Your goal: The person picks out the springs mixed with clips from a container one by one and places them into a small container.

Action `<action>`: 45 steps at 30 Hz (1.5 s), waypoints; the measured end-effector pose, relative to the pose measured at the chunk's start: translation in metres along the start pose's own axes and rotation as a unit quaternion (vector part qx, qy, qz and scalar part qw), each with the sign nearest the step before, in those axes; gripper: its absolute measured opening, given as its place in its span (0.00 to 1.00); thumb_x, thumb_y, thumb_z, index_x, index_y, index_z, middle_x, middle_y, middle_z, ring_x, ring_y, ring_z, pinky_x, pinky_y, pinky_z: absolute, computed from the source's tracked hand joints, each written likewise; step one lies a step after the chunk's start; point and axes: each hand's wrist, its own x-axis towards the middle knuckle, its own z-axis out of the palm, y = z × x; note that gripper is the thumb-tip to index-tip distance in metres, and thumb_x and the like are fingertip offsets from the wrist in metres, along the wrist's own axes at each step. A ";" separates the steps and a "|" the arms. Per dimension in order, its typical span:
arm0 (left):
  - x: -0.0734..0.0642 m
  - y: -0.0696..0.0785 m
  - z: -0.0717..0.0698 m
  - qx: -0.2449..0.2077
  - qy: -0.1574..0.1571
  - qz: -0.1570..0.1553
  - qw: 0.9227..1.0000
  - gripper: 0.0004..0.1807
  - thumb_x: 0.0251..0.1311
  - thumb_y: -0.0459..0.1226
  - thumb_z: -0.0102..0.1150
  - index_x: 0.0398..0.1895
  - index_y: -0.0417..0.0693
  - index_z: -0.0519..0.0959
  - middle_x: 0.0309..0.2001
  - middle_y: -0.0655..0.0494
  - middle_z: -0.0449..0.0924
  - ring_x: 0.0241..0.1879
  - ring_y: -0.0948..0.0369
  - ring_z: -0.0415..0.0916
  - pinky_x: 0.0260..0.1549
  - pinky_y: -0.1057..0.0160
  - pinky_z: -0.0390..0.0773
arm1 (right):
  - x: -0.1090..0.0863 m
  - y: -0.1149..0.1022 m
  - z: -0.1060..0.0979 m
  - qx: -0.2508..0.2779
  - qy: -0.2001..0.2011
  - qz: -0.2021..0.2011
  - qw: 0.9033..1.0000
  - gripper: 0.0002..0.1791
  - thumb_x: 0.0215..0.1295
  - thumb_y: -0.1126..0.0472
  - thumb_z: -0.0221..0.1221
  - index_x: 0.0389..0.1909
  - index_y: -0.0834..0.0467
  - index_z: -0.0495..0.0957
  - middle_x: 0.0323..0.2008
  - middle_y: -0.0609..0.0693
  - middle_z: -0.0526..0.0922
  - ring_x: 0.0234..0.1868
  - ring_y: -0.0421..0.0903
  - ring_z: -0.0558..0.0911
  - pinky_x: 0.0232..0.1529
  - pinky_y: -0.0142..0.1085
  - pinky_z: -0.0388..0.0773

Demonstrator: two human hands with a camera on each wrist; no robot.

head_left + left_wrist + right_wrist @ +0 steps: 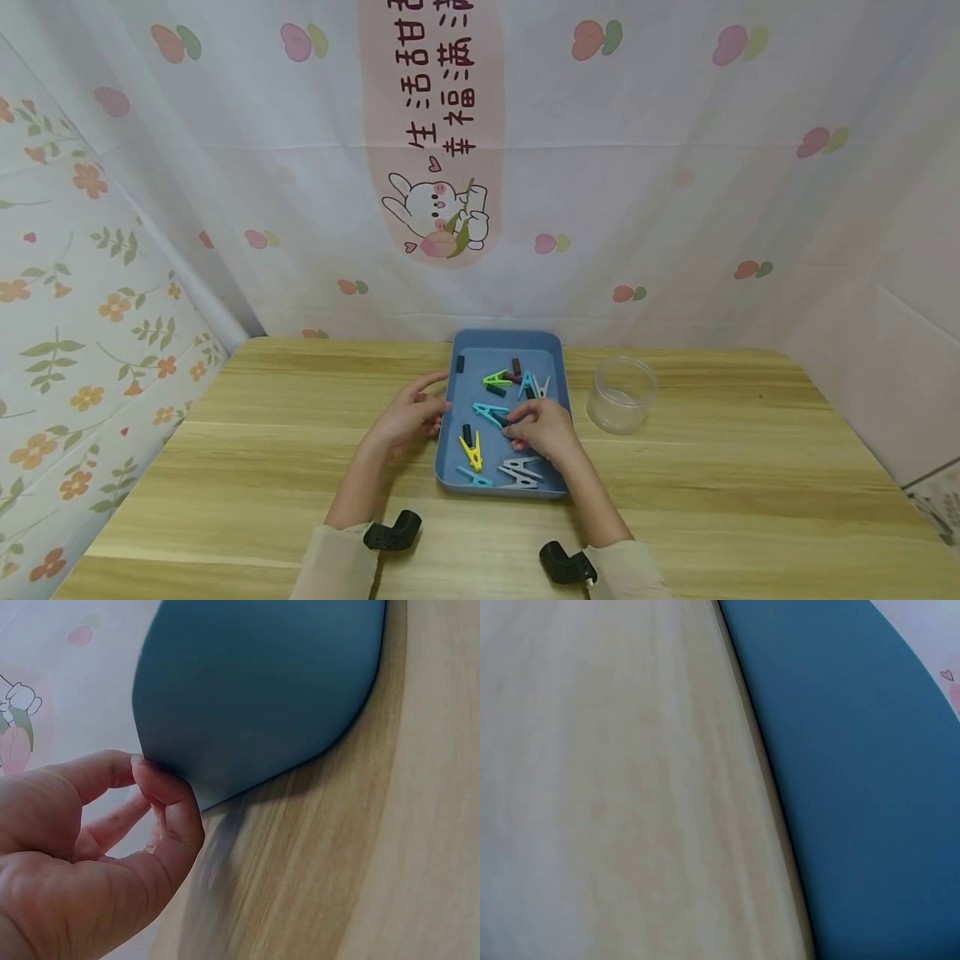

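A shallow blue tray holds several plastic clothespins and small dark ribbed cylinders. On its left side my left hand grips the rim, with thumb and forefinger meeting at the edge in the left wrist view. Inside the tray, my right hand pinches a dark ribbed cylinder, its far end against a light blue clothespin. Nearby are a yellow clothespin, a green clothespin and grey clothespins. The right wrist view shows only the tray's outer wall and tabletop, not the hand.
A clear round container stands on the wooden table to the right of the tray. A patterned white curtain hangs behind the table, and a flowered cloth hangs on the left.
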 end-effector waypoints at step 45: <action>-0.003 0.001 -0.001 0.010 -0.007 0.008 1.000 0.33 0.66 0.28 0.53 0.75 0.42 0.61 0.33 0.50 0.74 0.28 0.61 0.70 0.27 0.67 0.74 | -0.021 -0.026 -0.039 0.047 0.043 -0.039 0.997 0.08 0.62 0.73 0.64 0.41 0.72 0.81 0.32 0.64 0.86 0.24 0.48 0.85 0.34 0.42 0.85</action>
